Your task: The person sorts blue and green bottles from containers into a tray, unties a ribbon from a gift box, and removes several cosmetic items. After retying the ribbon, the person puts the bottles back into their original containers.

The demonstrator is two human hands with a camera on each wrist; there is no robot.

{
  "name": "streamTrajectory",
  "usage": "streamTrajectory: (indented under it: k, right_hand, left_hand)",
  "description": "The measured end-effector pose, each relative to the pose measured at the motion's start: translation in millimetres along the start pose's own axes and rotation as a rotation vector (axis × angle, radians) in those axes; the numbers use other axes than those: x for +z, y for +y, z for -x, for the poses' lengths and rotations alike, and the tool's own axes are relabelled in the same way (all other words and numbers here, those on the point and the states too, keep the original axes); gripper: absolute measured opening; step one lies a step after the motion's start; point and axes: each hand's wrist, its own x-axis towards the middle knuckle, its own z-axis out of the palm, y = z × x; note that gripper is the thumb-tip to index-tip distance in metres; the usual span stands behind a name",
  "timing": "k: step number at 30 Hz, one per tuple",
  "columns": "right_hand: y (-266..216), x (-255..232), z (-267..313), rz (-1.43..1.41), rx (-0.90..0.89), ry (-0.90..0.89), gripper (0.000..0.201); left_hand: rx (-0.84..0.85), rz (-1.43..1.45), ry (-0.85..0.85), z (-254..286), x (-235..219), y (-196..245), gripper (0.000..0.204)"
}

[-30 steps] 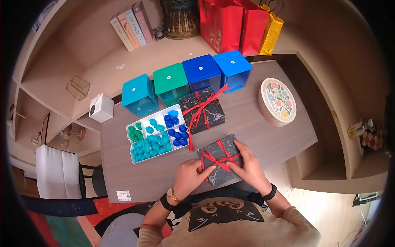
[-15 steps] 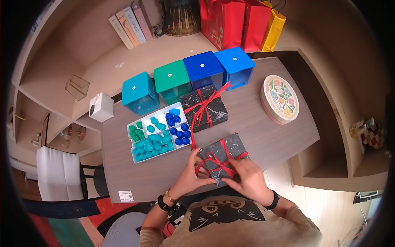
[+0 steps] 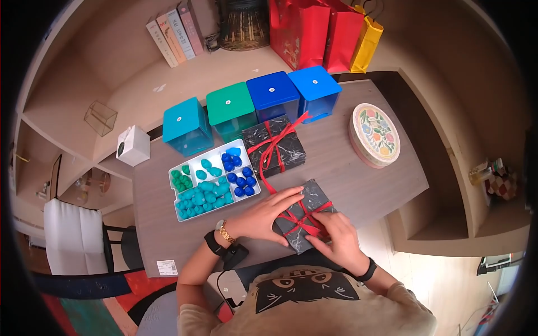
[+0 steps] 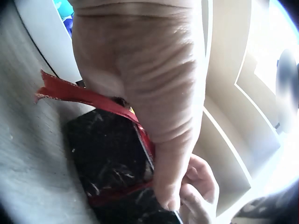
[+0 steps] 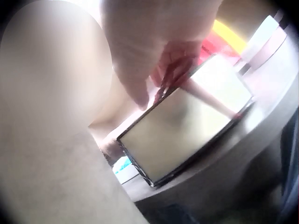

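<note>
In the head view, a black marbled gift box [image 3: 303,191] tied with red ribbon [image 3: 302,225] sits at the table's near side. My left hand [image 3: 260,217] holds its left side, fingers stretched along the far edge and thumb at the near corner. In the left wrist view the thumb [image 4: 163,163] lies along the box, hiding the fingers. My right hand [image 3: 340,243] pinches the ribbon near the knot, its thumb low on the box's top. Glare whitens one face of the box [image 5: 163,140] in the right wrist view. A second ribboned gift box [image 3: 291,148] lies just beyond.
A white divided tray [image 3: 173,196] of green, teal and blue beads stands left of the boxes. Teal [image 3: 188,120], green [image 3: 231,103] and two blue lidded containers [image 3: 273,92] line the back. A round floral tin [image 3: 375,134] stands at right on the table [image 3: 386,193].
My left hand has shifted from below the gift box's left side to reach across its far-left edge. The box has turned slightly, and the right hand stays at the ribbon.
</note>
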Motion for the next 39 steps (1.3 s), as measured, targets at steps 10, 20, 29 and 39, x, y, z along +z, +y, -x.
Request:
streamTrajectory:
  k: [10, 20, 29, 39]
  right_hand:
    - [28.2, 18.7, 80.4, -0.128, 0.38, 0.04, 0.088]
    - [46.7, 10.6, 61.9, -0.173, 0.203, -0.125, 0.121]
    - [46.1, 28.6, 69.8, -0.276, 0.333, -0.037, 0.101]
    - [55.8, 11.8, 65.0, -0.167, 0.147, -0.123, 0.074]
  left_hand:
    - [-0.034, 0.057, 0.098, 2.5, 20.4, -23.4, 0.106]
    - [-0.183, 0.105, 0.458, 16.6, 56.9, -12.0, 0.118]
    - [-0.289, 0.091, 0.441, 23.7, 59.9, -7.5, 0.102]
    - [-0.188, -0.38, 0.514, 28.8, 66.8, 4.8, 0.086]
